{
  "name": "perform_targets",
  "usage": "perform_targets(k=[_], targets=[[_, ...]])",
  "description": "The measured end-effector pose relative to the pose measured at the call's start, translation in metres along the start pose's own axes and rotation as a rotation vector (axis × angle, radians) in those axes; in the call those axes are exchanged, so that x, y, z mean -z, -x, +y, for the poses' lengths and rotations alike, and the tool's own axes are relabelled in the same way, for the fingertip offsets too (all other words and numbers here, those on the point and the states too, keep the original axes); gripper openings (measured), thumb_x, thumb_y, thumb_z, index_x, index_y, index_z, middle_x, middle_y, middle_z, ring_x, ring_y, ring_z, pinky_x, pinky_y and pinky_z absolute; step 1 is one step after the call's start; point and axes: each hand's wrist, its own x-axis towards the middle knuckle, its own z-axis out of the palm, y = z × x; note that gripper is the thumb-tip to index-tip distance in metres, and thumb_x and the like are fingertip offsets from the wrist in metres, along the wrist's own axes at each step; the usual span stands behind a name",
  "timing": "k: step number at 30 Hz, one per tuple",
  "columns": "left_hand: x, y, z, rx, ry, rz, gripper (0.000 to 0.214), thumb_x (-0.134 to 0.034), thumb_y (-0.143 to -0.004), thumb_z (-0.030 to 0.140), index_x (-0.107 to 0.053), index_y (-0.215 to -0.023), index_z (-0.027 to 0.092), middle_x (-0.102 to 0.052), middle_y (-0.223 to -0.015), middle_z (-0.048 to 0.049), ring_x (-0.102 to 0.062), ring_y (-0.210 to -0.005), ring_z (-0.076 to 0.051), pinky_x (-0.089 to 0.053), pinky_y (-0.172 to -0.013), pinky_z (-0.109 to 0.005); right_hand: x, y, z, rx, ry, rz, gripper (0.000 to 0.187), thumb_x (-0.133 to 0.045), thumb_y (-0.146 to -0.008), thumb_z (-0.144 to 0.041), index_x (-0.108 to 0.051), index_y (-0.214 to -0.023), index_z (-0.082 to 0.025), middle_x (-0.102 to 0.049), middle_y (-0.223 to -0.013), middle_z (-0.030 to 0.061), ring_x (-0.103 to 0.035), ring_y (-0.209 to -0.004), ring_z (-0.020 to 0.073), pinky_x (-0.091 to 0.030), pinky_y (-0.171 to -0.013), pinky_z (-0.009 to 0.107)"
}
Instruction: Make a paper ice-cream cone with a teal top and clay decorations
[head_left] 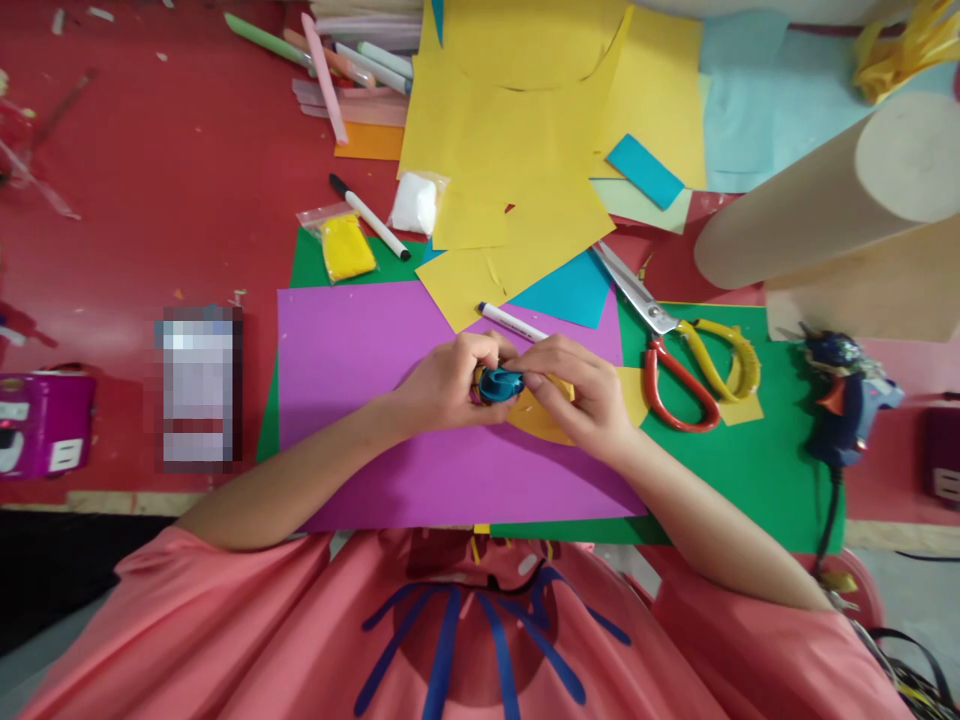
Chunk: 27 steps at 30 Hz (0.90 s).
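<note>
Both hands meet over the purple paper sheet. My left hand and my right hand are closed around a small curled piece of blue paper, pinching it between the fingers. Under my right hand lies a yellow paper piece. A white marker lies just beyond my fingers.
Red and yellow scissors lie to the right on green paper. A blue glue gun sits at the far right. Yellow sheets, pens, a cardboard roll, small bags of yellow and white material, and a purple box surround the work.
</note>
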Motion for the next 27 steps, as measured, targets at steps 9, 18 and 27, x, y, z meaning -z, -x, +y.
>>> perform_targets(k=[9,18,27], targets=[[-0.001,-0.002,0.000,-0.025,0.131,0.007,0.059,-0.081,-0.073,0.043,-0.041,-0.113,0.028,-0.063,-0.097,-0.0018,-0.066,-0.084,-0.015,-0.054,-0.070,-0.027,-0.005,-0.001,0.005,-0.098,-0.190,0.077,0.012,-0.069,-0.087,-0.016,-0.075,-0.094,-0.023,-0.073,-0.085,0.0024,-0.068,-0.081,0.0136,-0.056,-0.073,0.027],[0.003,-0.020,0.017,0.033,0.110,0.066,0.046,-0.076,-0.076,0.052,-0.052,-0.106,0.026,-0.063,-0.092,-0.0004,-0.062,-0.080,-0.013,-0.050,-0.068,-0.025,-0.015,-0.003,-0.001,-0.543,-0.481,0.203,0.027,-0.077,-0.079,-0.041,-0.065,-0.075,-0.018,-0.062,-0.063,-0.0036,-0.054,-0.050,0.0059,-0.046,-0.046,0.018],[0.004,-0.022,0.017,0.324,0.363,0.086,0.045,-0.066,-0.079,0.063,-0.049,-0.100,0.027,-0.057,-0.091,0.0009,-0.058,-0.070,-0.011,-0.048,-0.059,-0.024,-0.017,-0.003,-0.002,-0.470,-0.473,0.161,0.030,-0.075,-0.080,-0.046,-0.065,-0.088,-0.019,-0.066,-0.073,-0.0008,-0.061,-0.063,0.0093,-0.051,-0.057,0.023]])
